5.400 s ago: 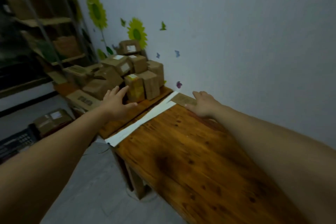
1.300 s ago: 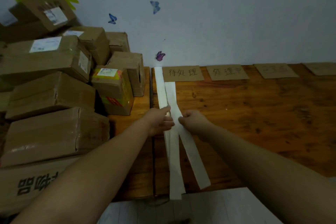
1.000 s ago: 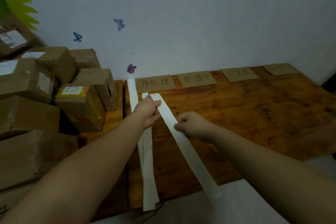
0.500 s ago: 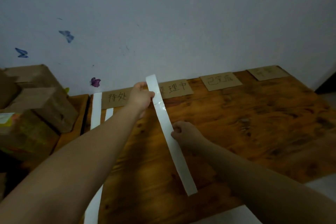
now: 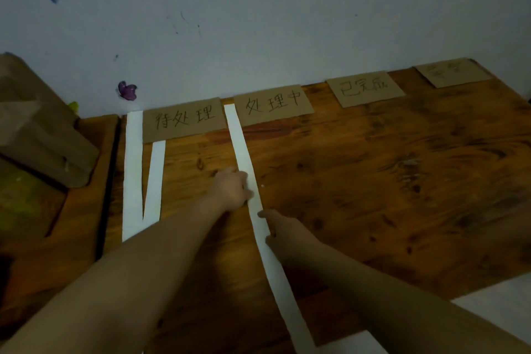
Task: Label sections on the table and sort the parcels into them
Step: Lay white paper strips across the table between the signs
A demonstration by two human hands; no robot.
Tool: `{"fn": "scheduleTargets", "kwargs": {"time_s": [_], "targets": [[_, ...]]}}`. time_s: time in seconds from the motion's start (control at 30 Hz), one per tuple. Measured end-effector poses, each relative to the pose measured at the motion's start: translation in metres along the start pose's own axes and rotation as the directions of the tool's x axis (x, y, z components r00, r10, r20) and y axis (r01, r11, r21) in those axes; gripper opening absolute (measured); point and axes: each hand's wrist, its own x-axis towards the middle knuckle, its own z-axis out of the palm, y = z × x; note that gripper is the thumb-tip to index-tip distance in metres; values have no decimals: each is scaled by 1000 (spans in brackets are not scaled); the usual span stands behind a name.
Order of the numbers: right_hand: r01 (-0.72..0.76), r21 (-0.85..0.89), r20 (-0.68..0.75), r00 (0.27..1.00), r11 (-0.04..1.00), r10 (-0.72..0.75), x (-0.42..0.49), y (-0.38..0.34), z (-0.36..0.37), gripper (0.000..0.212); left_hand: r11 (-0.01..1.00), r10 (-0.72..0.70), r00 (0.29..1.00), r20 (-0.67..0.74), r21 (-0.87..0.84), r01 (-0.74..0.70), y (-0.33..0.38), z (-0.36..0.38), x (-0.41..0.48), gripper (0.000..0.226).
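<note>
White paper strip [image 5: 244,158] lies on the wooden table [image 5: 373,181] between the two left labels [image 5: 184,121], marking a section edge. Left hand [image 5: 231,190] presses it, fingers together; right hand [image 5: 277,231] touches its nearer stretch, forefinger and thumb apart. Next, probably: straighten it flat. Parcels [image 5: 37,135] wait far left.

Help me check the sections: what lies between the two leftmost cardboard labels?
In the head view, a white paper strip runs between the leftmost label and the second label.

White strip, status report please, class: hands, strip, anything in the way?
Left hand presses strip; right hand at its edge, grip unclear. Strip lies between first two cards. Nothing blocking it.
</note>
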Motion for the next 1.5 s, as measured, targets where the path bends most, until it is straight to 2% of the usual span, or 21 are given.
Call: {"fn": "scheduleTargets", "kwargs": {"time_s": [0.03, 0.1, 0.2, 0.3, 0.53, 0.7, 0.9, 1.03, 1.2, 1.37, 1.5], "targets": [[2, -40, 20, 1000, 999, -1, 0, 3, 3, 57, 993, 36, 999, 16, 113, -38, -4, 6, -1, 52], [23, -156, 55, 998, 987, -14, 0, 9, 4, 54, 974, 76, 997, 34, 211, -81, -9, 14, 0, 63], [96, -430, 83, 994, 898, -66, -1, 15, 3, 54, 969, 83, 996, 29, 229, -88, -13, 17, 6, 68], [148, -545, 73, 989, 825, -129, 3, 18, 4, 55, 973, 72, 997, 23, 219, -75, -14, 15, 15, 68], [136, -586, 55, 990, 799, -128, 14, 16, 6, 60, 976, 80, 997, -13, 205, -76, -13, 8, 28, 65], [149, -575, 24, 986, 804, -165, 12, 5, -1, 60, 987, 10, 1000, -2, 158, -9, -24, -2, 13, 76], [296, -514, 30, 944, 805, -328, 6, -43, 2, 44, 986, -114, 991, -65, 111, 121, -76, -22, -44, 73], [357, -511, 101, 928, 782, -357, 4, -77, 36, 52, 968, -167, 981, -94, 171, 181, -120, -23, -96, 72], [287, -495, 118, 957, 820, -264, -8, -115, 94, 69, 954, -223, 973, -50, 193, 229, -171, -18, -143, 72], [99, -461, 11, 994, 882, -106, -30, -140, 163, 95, 975, -160, 987, -5, 157, 158, -202, 1, -180, 68], [-3, -379, -102, 994, 926, -38, -45, -144, 193, 87, 976, -94, 995, 21, 198, 88, -210, 10, -202, 67]]}}
